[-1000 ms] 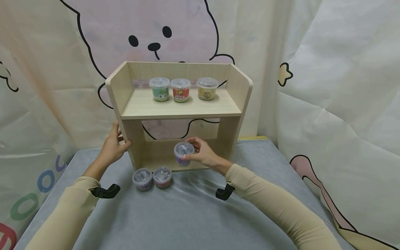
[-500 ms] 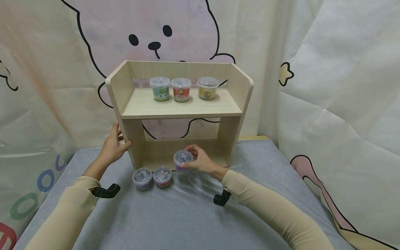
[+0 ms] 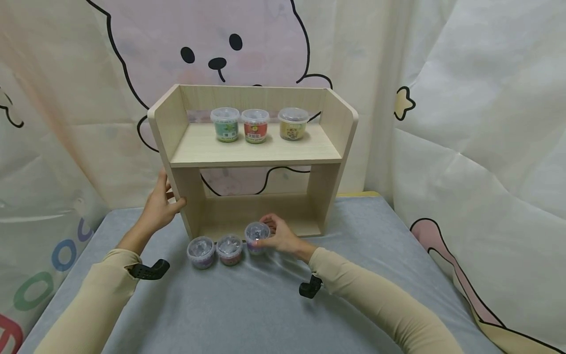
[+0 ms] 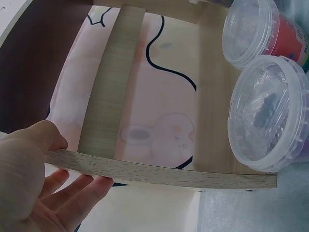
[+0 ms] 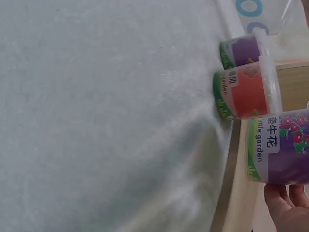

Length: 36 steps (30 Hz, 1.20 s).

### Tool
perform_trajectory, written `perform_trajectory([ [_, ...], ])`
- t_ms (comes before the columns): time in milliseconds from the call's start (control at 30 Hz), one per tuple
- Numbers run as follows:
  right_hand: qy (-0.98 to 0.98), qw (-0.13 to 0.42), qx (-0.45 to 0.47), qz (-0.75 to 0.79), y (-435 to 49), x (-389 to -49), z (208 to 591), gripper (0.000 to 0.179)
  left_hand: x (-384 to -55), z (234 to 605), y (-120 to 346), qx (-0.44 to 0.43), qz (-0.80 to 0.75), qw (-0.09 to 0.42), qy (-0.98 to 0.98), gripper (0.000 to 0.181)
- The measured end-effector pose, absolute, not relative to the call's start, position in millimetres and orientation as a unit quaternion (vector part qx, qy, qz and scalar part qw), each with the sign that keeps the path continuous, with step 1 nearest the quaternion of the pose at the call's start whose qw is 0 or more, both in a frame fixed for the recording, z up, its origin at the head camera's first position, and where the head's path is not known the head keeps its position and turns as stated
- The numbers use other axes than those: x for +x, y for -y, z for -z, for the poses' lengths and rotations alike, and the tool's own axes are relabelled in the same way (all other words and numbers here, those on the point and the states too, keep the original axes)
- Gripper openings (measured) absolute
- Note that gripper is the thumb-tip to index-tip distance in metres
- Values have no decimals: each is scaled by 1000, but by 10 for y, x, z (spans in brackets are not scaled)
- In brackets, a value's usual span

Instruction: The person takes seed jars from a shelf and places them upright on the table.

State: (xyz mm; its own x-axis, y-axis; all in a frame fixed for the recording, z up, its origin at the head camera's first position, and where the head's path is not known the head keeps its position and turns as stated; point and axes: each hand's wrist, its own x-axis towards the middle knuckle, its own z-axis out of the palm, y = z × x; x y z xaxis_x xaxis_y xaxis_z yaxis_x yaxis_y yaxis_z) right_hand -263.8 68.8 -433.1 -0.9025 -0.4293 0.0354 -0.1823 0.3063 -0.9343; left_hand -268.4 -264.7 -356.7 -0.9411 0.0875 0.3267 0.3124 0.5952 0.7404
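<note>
My left hand [image 3: 158, 206] grips the left side panel [image 4: 159, 175] of a pale wooden two-tier shelf [image 3: 256, 161], thumb on one face and fingers on the other. My right hand [image 3: 284, 239] holds a small plastic tub [image 3: 255, 234] with a clear lid and a purple flower label [image 5: 287, 150], its fingers and thumb at the sides. The tub is upright at the shelf's front edge, just right of two similar lidded tubs: one with a red label [image 5: 244, 92] and one with a purple label [image 5: 241, 50]. Those two stand side by side on the cloth.
On the upper shelf board are a green tub [image 3: 226, 126], a red tub [image 3: 255, 127] and a yellow tub [image 3: 293, 125]. A grey-blue cloth [image 3: 230, 314] covers the table. Printed curtains [image 3: 477, 123] hang behind and at both sides.
My right hand has lowered the purple tub and brought it toward me, from in front of the lower shelf to beside the other two tubs. My left hand stays on the side panel.
</note>
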Motion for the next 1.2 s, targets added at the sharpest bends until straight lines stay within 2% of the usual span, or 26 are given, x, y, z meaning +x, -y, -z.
perform_trajectory([
  [600,-826,126,-178,521,-642,-2629,4573,67,-2694,3572,2656,-107,434,132,885,98],
  [1200,-801,173,-216,531,-797,-2611,4516,58,-2703,3613,2654,-110,435,145,882,94],
])
